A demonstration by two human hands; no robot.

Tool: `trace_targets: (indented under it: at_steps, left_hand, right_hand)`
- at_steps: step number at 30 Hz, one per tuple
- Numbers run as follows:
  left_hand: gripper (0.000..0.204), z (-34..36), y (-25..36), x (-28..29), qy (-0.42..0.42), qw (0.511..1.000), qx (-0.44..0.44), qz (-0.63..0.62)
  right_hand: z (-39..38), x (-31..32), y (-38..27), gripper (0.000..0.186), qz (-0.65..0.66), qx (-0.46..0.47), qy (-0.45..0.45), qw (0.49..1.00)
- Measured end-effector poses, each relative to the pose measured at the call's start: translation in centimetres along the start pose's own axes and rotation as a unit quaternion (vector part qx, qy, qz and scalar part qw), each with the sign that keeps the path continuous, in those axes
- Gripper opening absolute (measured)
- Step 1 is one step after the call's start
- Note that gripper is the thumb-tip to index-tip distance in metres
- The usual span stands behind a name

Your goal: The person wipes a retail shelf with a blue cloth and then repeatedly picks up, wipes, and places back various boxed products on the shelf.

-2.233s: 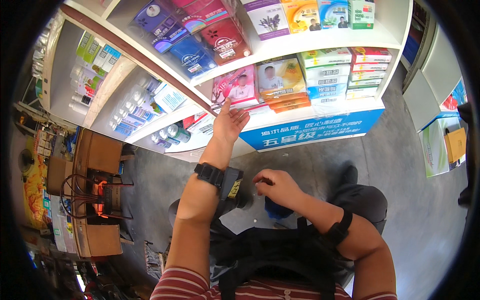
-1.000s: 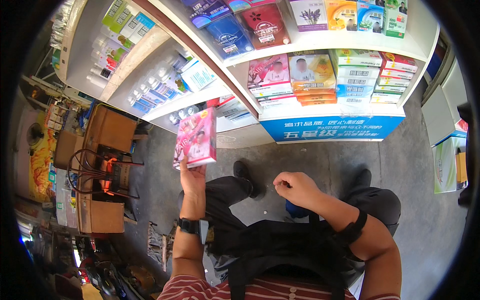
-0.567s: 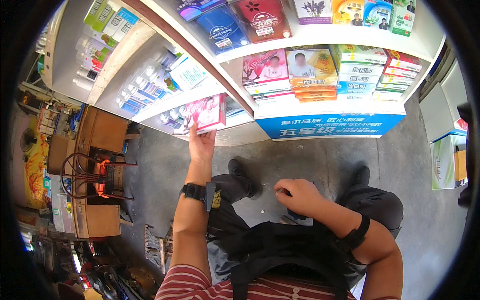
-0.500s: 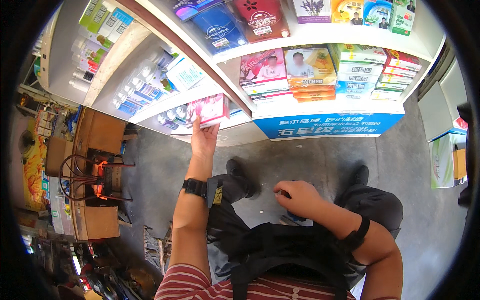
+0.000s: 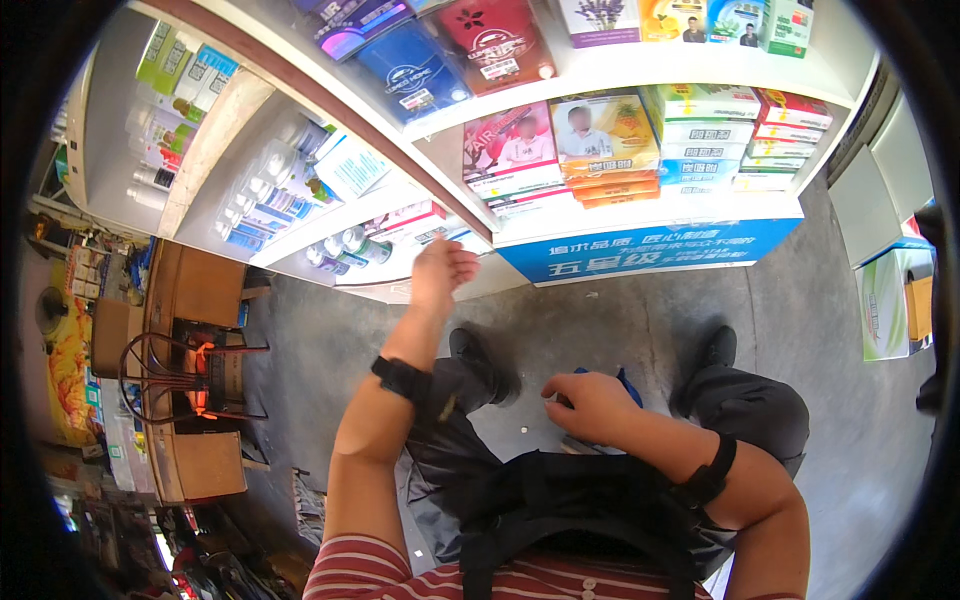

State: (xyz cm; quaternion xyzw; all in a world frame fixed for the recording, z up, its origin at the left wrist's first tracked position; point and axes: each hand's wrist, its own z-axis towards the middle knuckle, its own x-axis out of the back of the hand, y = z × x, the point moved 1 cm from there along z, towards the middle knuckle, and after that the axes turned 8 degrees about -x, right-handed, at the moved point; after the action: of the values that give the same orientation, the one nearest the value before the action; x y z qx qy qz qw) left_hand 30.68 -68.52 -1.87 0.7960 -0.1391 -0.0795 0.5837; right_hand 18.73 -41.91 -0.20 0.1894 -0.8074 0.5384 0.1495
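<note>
My left hand (image 5: 443, 272), slightly blurred, is in front of the lowest left shelf with its fingers apart and nothing in them. Just beyond it a pink-and-white box (image 5: 408, 222) rests on that shelf, beside several canisters with white lids (image 5: 352, 245). My right hand (image 5: 590, 405) hovers low over my lap, fingers curled toward the thumb. What those fingers hold, if anything, is hidden. Part of a blue object (image 5: 628, 387) shows behind this hand; whether the hand touches it I cannot tell.
Stacked air freshener boxes (image 5: 605, 140) fill the shelf on the right, above a blue printed panel (image 5: 650, 245). Spray cans (image 5: 265, 195) stand on the left shelves. A metal-framed chair (image 5: 180, 375) is at the left, and cartons (image 5: 895, 305) sit at the far right.
My left hand has let go of the pink-and-white box, now on the lowest shelf, and has drawn back to the right. My right hand has barely moved.
</note>
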Motion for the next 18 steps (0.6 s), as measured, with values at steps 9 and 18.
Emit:
trace_targets:
  at_steps: [9,18]
  left_hand:
    - [0.047,-0.6,5.1,-14.0,-0.075,0.612,-0.6,0.51]
    - [0.074,3.6,3.1,-22.0,-0.049,0.5,-0.571,0.65]
  right_hand:
    - [-1.1,0.8,0.2,0.021,0.019,0.029,0.039,0.999]
    - [-2.2,3.1,0.5,0.016,0.058,0.048,0.096,0.992]
